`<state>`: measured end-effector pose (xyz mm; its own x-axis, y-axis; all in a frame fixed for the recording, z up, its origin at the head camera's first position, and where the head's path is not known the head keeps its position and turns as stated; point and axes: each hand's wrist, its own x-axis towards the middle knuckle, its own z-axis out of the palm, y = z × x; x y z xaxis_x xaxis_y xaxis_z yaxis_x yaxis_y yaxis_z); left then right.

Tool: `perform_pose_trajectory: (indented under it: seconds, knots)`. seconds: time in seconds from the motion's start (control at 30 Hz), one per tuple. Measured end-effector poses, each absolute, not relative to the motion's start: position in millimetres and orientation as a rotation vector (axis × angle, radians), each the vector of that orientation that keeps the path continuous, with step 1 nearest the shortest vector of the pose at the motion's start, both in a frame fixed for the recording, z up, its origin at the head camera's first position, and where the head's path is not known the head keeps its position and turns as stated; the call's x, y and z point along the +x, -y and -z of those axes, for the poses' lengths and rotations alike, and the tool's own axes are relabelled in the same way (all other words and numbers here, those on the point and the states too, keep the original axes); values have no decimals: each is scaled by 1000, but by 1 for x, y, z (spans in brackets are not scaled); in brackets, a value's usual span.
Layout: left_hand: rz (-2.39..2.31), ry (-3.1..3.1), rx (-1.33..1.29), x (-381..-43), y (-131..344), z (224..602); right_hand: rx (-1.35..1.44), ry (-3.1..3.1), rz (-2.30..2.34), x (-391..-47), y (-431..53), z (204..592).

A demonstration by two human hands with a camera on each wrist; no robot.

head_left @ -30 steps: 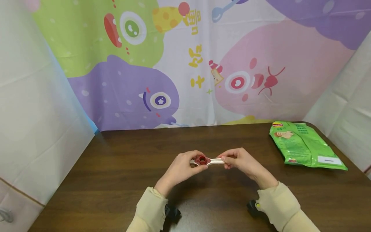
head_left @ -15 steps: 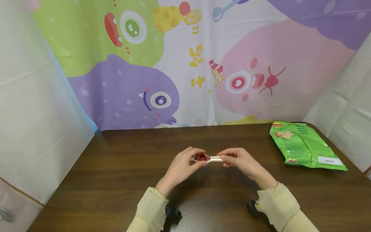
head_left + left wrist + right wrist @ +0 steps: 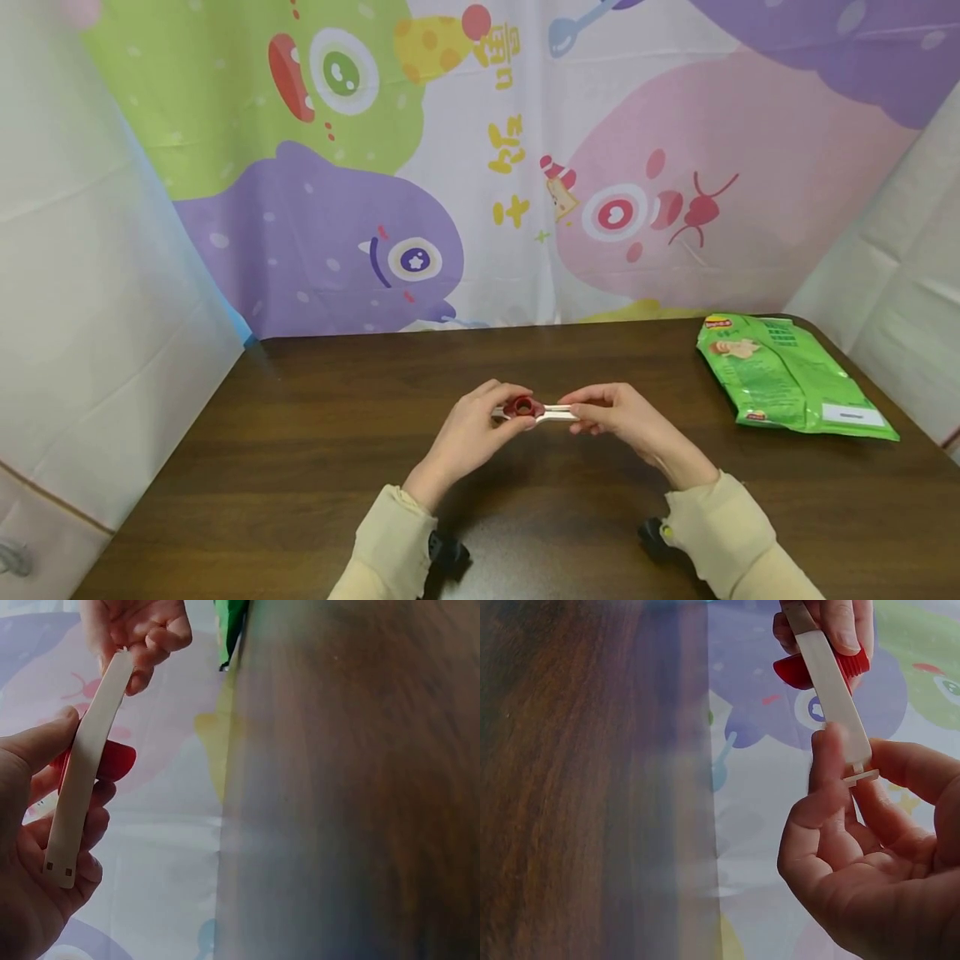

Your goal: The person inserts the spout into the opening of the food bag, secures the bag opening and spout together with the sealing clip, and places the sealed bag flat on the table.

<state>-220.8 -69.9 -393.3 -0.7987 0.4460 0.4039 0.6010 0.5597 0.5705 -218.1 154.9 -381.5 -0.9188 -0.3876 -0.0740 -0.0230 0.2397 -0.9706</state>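
Note:
A long white bag clip [image 3: 557,413] with a red pour spout [image 3: 528,408] is held level above the table. My left hand [image 3: 467,433] grips it around the spout, thumb in front and fingers behind. At the clip's right end, my right hand [image 3: 621,421] pinches the tip between thumb and fingers. The left wrist view shows one flat white bar [image 3: 84,761] edge to edge, with two small dark slots at its lower end. A thin white tab [image 3: 862,778] sticks out at the clip's end between the right fingers in the right wrist view.
A green snack bag [image 3: 787,375] lies at the table's back right. The dark wood table [image 3: 300,450] runs back to a cartoon-print curtain [image 3: 510,275]. White cloth [image 3: 105,250] hangs at the sides. Each wrist carries a small black camera [image 3: 448,554].
My left hand and the clip have lifted and tilted very slightly. The right fingertips have shifted a little to the left along the clip. The snack bag lies as before.

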Motion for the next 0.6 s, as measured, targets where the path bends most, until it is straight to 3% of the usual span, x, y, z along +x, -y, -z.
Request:
perform_pose_trajectory:
  seconds: [0.6]
  knots:
    - [1052,2569,-852,-220,70,394,-411,-2255,1725,-217,-153,383]
